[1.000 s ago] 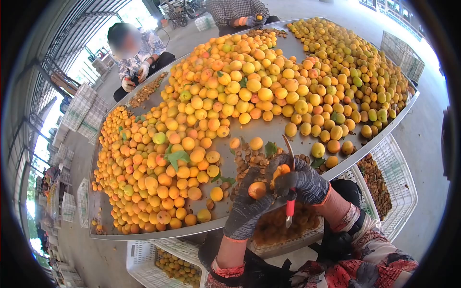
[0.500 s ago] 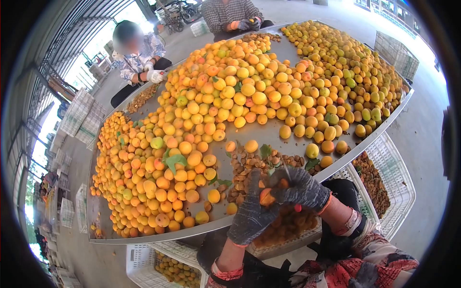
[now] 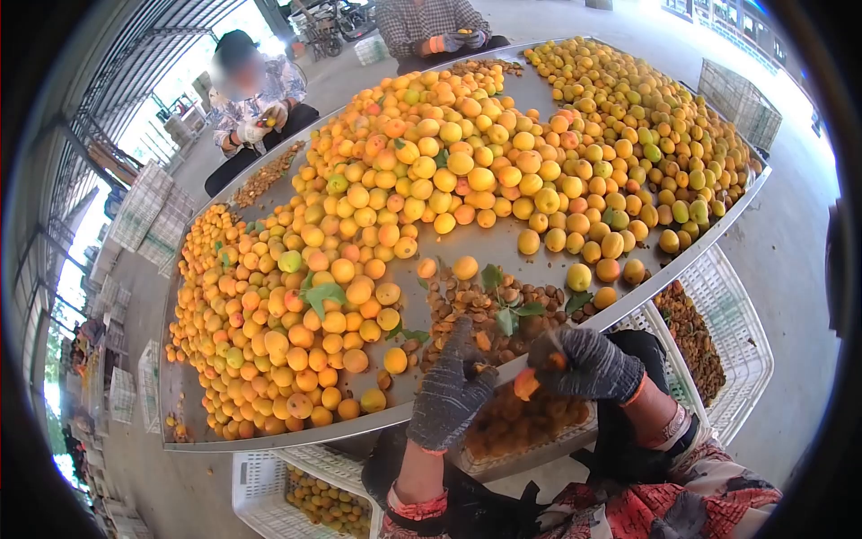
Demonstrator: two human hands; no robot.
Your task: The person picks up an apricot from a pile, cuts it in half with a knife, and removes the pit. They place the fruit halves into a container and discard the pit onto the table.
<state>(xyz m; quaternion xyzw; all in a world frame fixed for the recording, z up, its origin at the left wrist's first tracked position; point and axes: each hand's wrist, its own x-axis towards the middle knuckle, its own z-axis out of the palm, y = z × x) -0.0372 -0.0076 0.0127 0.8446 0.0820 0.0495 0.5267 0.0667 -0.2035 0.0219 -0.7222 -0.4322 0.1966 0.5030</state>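
Observation:
Both of my hands wear dark grey knitted gloves at the near edge of the metal table. My left hand is over the rim, fingers curled, with a small orange-brown piece at its fingertips that I cannot make out. To its right, my right hand is closed around an orange apricot piece. Beyond my hands lies a pile of brown pits with green leaves. A large heap of apricots covers much of the table.
White crates with fruit stand below the rim, one at the lower left and one at the right. A crate of apricot pieces is under my hands. Two people sit across the table, handling fruit. Stacked crates stand at the left.
My hands have moved apart, the left one slightly left and the right one right with the apricot piece. The person at the left has lifted their hands from the table edge.

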